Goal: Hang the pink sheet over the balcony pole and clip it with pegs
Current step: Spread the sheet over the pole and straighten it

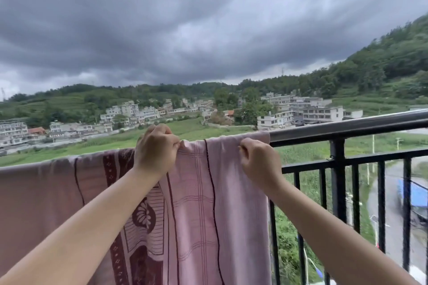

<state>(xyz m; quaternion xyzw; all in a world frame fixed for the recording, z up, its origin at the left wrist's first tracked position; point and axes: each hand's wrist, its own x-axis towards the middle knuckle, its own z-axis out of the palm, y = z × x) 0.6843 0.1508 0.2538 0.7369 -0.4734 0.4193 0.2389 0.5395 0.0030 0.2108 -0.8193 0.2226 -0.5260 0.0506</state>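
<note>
- The pink sheet (203, 203) hangs draped over the black balcony pole (347, 128), covering it from the left edge of the view to a little right of centre; the pole shows bare from there to the right.
- The sheet falls toward the near side in long folds, with dark maroon stripes and a flower-like motif in its lower middle, and paler checked lines on its right part.
- The left hand (156, 150) sits at the top of the sheet over the pole, fingers curled, pinching a raised fold of cloth between thumb and fingers.
- The right hand (259, 159) is just to the right of it, near the sheet's right edge, fingers curled and pinching the cloth just below the pole.
- Both forearms reach in from the bottom corners, bare.
- The railing (338, 183) below the pole has black upright bars, seen to the right of the sheet.
- Far beyond lie a green field (185, 131), pale multi-storey buildings (319, 113), wooded hills (382, 67) and a heavy grey cloudy sky (185, 18).
- Low on the right, below the balcony, a road (393, 215) runs by something blue, blurred.
</note>
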